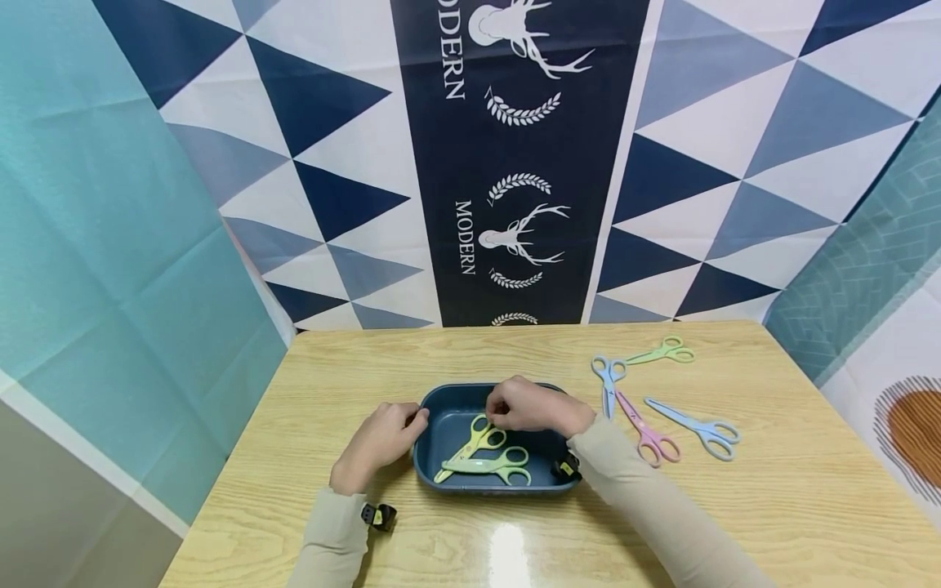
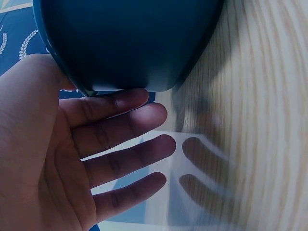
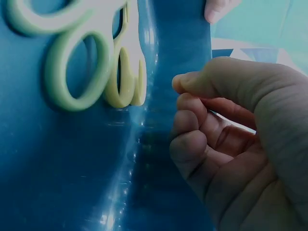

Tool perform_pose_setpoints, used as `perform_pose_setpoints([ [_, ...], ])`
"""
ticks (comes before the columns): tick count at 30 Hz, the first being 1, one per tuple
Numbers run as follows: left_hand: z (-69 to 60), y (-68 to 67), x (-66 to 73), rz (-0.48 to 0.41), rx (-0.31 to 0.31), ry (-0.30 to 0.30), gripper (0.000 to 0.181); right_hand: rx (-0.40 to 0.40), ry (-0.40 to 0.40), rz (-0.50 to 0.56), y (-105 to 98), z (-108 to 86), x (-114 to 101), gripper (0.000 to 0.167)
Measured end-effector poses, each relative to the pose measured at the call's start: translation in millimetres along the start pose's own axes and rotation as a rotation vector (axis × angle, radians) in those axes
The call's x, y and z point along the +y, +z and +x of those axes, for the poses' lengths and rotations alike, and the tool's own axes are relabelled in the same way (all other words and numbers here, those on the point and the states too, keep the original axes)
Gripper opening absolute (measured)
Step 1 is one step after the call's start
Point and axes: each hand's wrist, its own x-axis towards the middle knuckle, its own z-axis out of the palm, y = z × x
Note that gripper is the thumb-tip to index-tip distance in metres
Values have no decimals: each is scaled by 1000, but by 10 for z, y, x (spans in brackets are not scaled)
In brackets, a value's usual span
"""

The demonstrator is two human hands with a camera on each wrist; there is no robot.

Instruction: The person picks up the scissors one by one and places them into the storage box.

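Note:
My left hand (image 1: 390, 437) grips the left end of a dark blue tub (image 2: 130, 38); its thumb hooks over the rim and the forefinger touches the outer wall. The other left fingers spread out below the rim in the left wrist view. Over the inside of the tub is my right hand (image 1: 531, 406), near its far wall. Its fingers (image 3: 188, 147) curl toward the thumb with nothing visible between them. Yellow scissors (image 1: 473, 443) and green scissors (image 1: 481, 465) lie crossed in the tub. The right wrist view shows a space between their handles and my hand.
On the wooden table (image 1: 309, 384), right of the tub, lie blue scissors (image 1: 608, 380), pink scissors (image 1: 639, 422), another blue pair of scissors (image 1: 694, 425) and light green scissors (image 1: 665, 351). Patterned cloth (image 1: 353, 163) hangs behind the table.

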Motion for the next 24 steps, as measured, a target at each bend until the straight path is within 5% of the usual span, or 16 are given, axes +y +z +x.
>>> perform_pose_setpoints([
  [24, -18, 47, -12, 1, 17, 5, 42, 1, 30, 16, -7, -24, -1, 14],
])
